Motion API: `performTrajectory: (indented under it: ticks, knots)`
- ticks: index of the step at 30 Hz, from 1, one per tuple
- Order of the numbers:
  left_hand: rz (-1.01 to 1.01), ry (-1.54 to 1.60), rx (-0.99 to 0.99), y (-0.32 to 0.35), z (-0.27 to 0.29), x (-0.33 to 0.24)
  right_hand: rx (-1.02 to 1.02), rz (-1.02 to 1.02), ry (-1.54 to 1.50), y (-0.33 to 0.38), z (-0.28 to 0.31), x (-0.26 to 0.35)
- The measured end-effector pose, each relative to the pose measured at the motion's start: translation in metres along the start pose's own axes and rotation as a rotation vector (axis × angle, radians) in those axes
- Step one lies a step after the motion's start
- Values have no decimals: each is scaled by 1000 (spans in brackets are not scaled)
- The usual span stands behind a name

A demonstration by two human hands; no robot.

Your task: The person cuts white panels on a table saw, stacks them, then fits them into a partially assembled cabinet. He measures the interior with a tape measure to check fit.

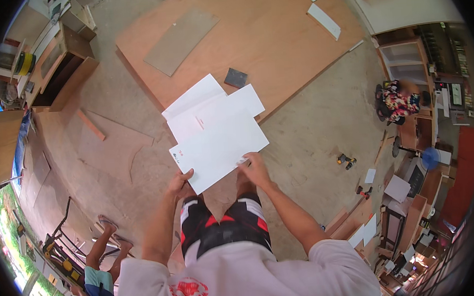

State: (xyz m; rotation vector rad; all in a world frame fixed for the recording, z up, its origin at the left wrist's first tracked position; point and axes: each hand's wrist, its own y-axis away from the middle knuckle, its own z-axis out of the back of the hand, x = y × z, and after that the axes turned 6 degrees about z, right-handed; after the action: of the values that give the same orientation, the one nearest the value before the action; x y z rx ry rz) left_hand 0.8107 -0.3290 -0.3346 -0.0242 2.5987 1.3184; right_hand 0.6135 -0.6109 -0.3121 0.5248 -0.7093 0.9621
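A yellow cordless drill [346, 161] lies on the concrete floor [313, 137]; the blue disc [430, 158] farther right may be a fan.

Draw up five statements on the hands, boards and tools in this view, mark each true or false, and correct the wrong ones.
1. The left hand grips the top white panel with its thumb on the upper face. True.
2. The dark rectangular block lies on the floor. False: it lies on the large brown board.
3. The yellow-and-black drill lies to the right of both hands. True.
4. The right hand holds the drill. False: it is at the top white panel's edge.
5. A greyish rectangular sheet lies on the large brown board. True.
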Motion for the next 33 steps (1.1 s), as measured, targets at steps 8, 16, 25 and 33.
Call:
performTrajectory:
  ticks: [8, 16, 25, 33]
  knots:
    - [-169, -135, -190, -264, 94, 50, -123, -281, 205, -189, -10, -316]
    - [-2, -649, -706, -377, 54, 13, 58, -301, 273, -305, -49, -415]
    - [-163, -911, -1027, -402, 20, 46, 296, -657, -97, -322, -82, -446]
    - [15, -638, -1096, -409, 4, 29, 245, -649, -203, -302, -87, -409]
